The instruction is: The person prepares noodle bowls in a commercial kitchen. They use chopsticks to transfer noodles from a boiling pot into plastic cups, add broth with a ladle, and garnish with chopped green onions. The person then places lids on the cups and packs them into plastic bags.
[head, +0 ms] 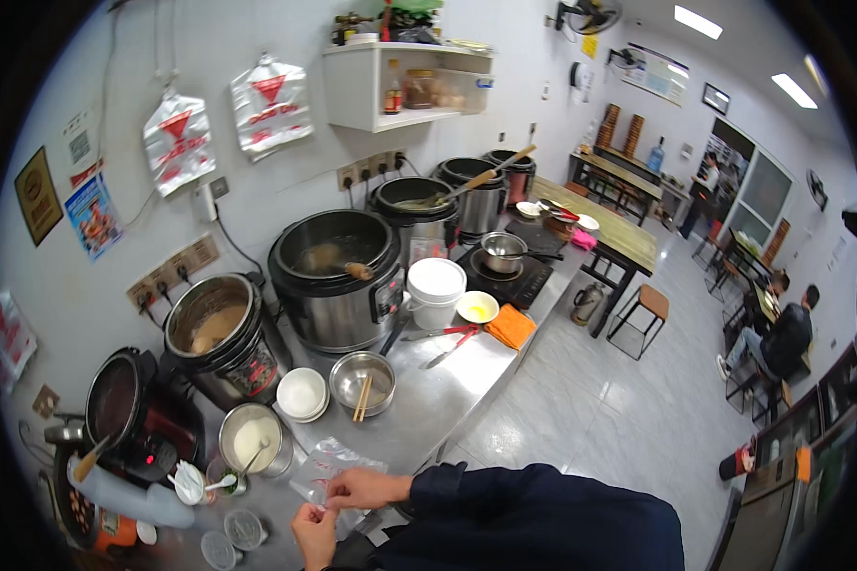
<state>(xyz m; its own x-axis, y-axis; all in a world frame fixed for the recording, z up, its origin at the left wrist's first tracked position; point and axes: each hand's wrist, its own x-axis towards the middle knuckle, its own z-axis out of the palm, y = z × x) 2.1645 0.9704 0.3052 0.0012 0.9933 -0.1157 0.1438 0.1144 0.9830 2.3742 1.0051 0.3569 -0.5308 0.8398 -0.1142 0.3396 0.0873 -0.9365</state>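
At the near edge of the steel counter, a thin clear plastic bag (318, 469) with red print lies under and beside my hands. My right hand (361, 489) reaches in from the right and pinches the bag's plastic between thumb and fingers. Just below and touching it, my left hand (314, 532) pinches the same bag. To the left stand lidded plastic cups (245, 528). Behind the bag are a steel pot of white batter-like food (256, 439) with a spoon, stacked white bowls (302, 394), and a steel bowl (362, 383) holding wooden chopsticks.
Several electric pressure cookers (332, 307) line the wall. Along the steel counter (428, 407) are a white bucket (436, 289), red-handled tongs (451, 342), an orange cloth (510, 327) and an induction cooker (507, 280) with a small pot. A stool (639, 307) and seated people are farther right.
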